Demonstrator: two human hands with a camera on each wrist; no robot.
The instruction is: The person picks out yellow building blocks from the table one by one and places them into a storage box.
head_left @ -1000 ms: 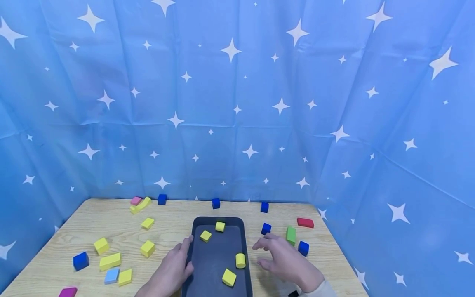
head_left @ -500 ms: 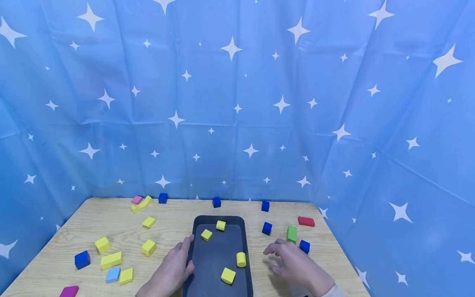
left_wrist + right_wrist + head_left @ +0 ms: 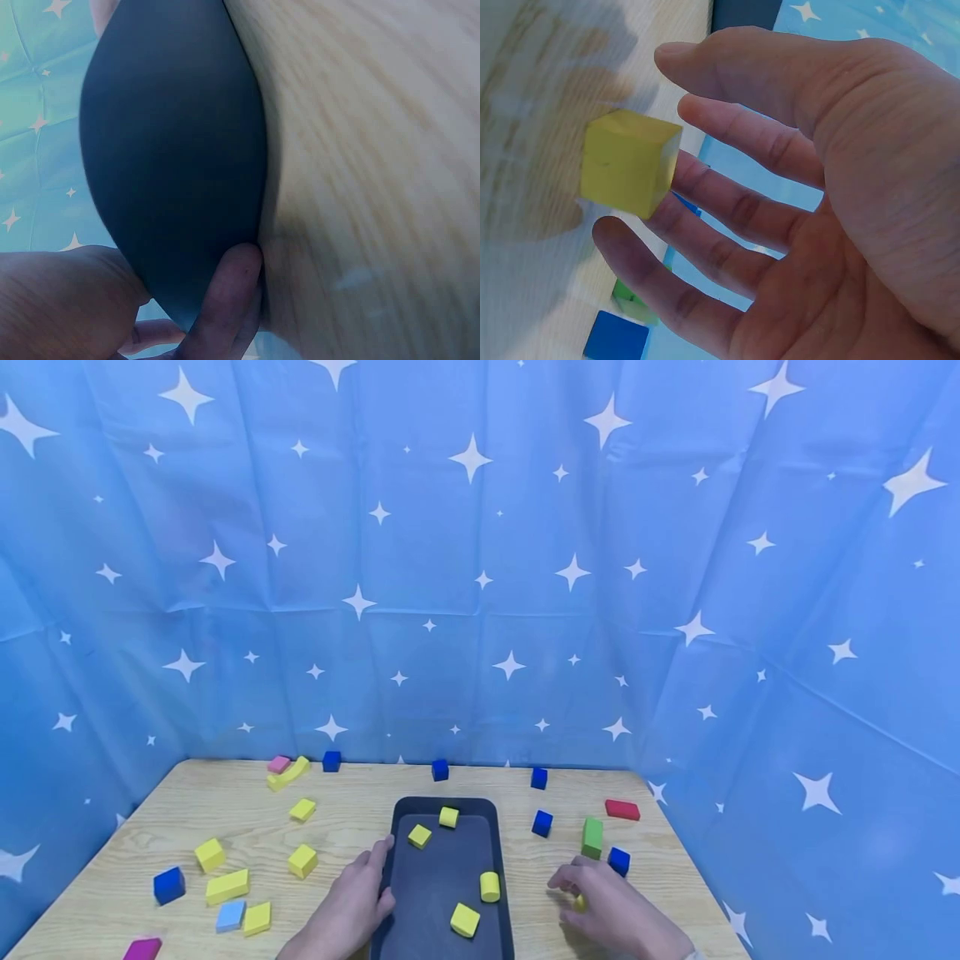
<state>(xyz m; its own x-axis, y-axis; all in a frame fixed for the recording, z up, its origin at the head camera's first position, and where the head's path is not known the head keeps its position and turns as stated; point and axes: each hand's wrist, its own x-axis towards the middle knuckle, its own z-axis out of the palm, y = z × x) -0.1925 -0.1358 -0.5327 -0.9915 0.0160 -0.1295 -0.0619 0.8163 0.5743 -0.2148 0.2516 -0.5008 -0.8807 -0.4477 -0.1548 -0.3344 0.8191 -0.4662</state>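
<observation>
My left hand (image 3: pixel 345 897) holds the left side of a dark grey tray (image 3: pixel 442 803), thumb over the rim and fingers along the outer wall. In the left wrist view a fingertip (image 3: pixel 238 266) lies against that wall (image 3: pixel 176 135). My right hand (image 3: pixel 611 902) is right of the tray, low over the table, around a yellow cube (image 3: pixel 626 165). Seen from the right wrist, its thumb stands apart from the cube while the spread fingers are close behind it. The head view shows only a sliver of this cube. Inside the tray are several yellow blocks (image 3: pixel 465 920).
Ahead of my right hand are a green block (image 3: pixel 592 837), a blue cube (image 3: pixel 618 862) and a red block (image 3: pixel 622 810). More blue cubes (image 3: pixel 440 770) stand toward the back edge. Left of the tray lie yellow blocks (image 3: pixel 227 887), a light blue one (image 3: pixel 231 916) and a magenta one (image 3: pixel 142 950).
My right hand has moved right and toward me, from beside the tray down to the yellow cube. My left hand stays on the tray's side.
</observation>
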